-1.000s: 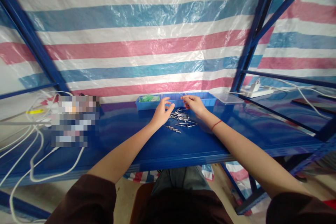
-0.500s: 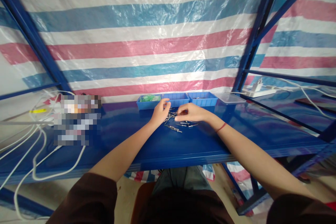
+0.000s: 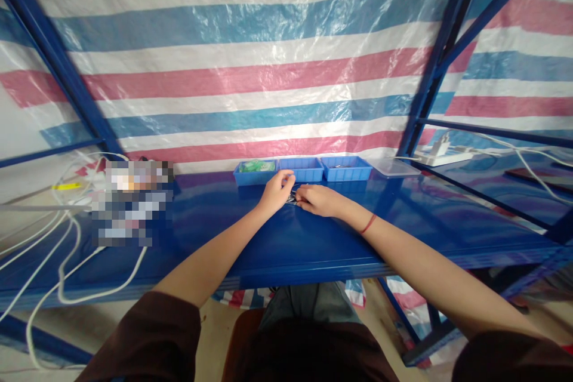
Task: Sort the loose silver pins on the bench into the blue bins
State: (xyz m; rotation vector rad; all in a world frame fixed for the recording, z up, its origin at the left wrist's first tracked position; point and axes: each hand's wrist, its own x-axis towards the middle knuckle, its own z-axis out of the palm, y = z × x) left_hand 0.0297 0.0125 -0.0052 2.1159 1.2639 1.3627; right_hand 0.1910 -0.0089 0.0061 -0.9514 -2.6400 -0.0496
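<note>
Between my two hands a small pile of metal pop rivets (image 3: 292, 197) lies on the blue table. My left hand (image 3: 277, 190) is cupped at the pile's left side, its fingers bent and a little apart, with nothing visible in them. From the right my right hand (image 3: 317, 200) reaches in with its fingers curled down onto the rivets, closed against them. Its palm side and part of the pile are hidden.
Behind the hands stand three blue bins: the left bin (image 3: 250, 179) with green packaging, the middle bin (image 3: 308, 172), and the right bin (image 3: 347, 173) with some small metal pieces. A clear lid (image 3: 396, 168) and a power strip (image 3: 443, 156) are at right. White cables (image 3: 74, 239) lie left.
My right hand has curled its fingers and moved down onto the rivets. Rivets spread out in front of the hands are now drawn together between them. My left hand has barely moved.
</note>
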